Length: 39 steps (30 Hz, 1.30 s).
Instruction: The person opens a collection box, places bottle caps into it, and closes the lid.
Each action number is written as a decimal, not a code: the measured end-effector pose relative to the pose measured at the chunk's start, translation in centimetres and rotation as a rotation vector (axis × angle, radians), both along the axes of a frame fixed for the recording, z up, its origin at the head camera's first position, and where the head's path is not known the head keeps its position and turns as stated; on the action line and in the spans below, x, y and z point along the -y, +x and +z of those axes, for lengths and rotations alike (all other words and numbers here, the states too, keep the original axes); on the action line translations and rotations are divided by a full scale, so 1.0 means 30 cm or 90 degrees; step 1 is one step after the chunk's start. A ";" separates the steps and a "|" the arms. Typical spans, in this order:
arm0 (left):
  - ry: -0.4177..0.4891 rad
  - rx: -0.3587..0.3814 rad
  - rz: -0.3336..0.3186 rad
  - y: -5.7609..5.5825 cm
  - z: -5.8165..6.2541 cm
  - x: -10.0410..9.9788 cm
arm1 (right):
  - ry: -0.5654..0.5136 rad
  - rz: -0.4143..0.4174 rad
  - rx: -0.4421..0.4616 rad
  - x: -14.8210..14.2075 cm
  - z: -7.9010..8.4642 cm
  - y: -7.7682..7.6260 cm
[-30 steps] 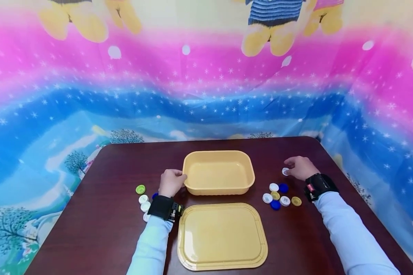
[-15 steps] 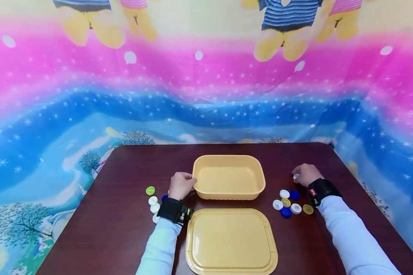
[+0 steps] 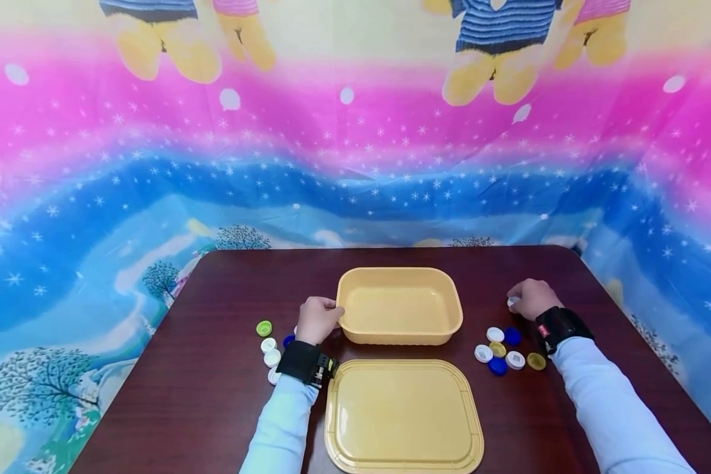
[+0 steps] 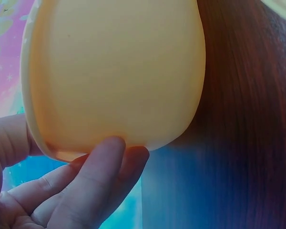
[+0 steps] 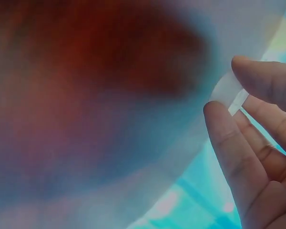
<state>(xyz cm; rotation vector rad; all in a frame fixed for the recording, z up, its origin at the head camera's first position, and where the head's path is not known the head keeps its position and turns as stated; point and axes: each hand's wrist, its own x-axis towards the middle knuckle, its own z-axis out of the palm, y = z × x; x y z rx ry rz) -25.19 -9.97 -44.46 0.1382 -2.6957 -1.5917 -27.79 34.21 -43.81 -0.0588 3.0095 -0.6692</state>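
Observation:
My left hand [image 3: 318, 320] pinches the left rim of a yellow plastic box [image 3: 398, 308], thumb on one side and fingertips on the other. In the left wrist view the fingers [image 4: 102, 164] overlap the wall of the box. To the right of the box, my right hand [image 3: 536, 299] pinches a white bottle cap [image 5: 226, 90] between thumb and fingertips. From the head view only a sliver of that cap shows. The flat yellow lid [image 3: 404, 415] lies on the table in front of the box.
Right of the box lies a cluster of bottle caps, including a blue cap [image 3: 498, 366], a gold cap [image 3: 536, 361] and a white cap [image 3: 515, 360]. Left of it lie a green cap [image 3: 264, 328], several white ones and a blue cap [image 3: 289, 340], partly behind the left wrist.
The head view has shifted, so the table sits farther right in it. My right fingers have closed around the white cap, covering more of it. My left hand stays on the box rim.

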 end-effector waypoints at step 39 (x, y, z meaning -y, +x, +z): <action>-0.005 -0.018 -0.017 0.007 -0.005 0.021 | 0.002 0.297 -0.041 0.888 0.137 -0.182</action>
